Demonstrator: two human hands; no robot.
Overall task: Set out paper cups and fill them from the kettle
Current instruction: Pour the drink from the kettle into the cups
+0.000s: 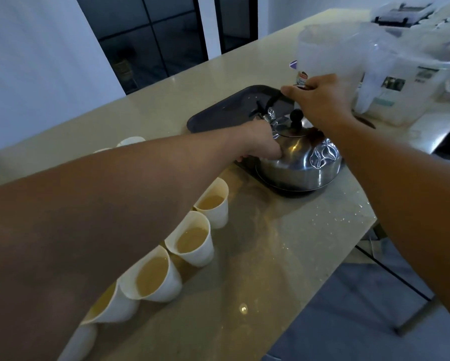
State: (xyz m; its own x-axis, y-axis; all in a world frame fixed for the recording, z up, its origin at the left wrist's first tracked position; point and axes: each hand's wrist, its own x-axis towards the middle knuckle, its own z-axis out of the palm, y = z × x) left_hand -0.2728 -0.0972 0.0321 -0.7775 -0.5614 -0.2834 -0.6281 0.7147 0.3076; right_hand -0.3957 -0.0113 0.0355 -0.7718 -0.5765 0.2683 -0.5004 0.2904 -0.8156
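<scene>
A shiny steel kettle (300,158) with a black lid knob stands on a dark round base (291,190) at the near end of a dark tray (218,115). My right hand (320,99) grips the kettle's black handle from above. Below the spout, my left hand (261,145) holds the kettle's left side with curled fingers. Several white paper cups run in a row along my left forearm. The cup nearest the kettle (214,205), the one after it (192,239) and a third cup (153,276) hold tan liquid. Part of the row is hidden by my arm.
A clear plastic bag holding a stack of cups (322,53) stands behind the kettle. A white plastic box (413,87) sits at the right. More cup rims (131,140) show beyond my left arm. The beige table (283,256) has water drops near its right edge.
</scene>
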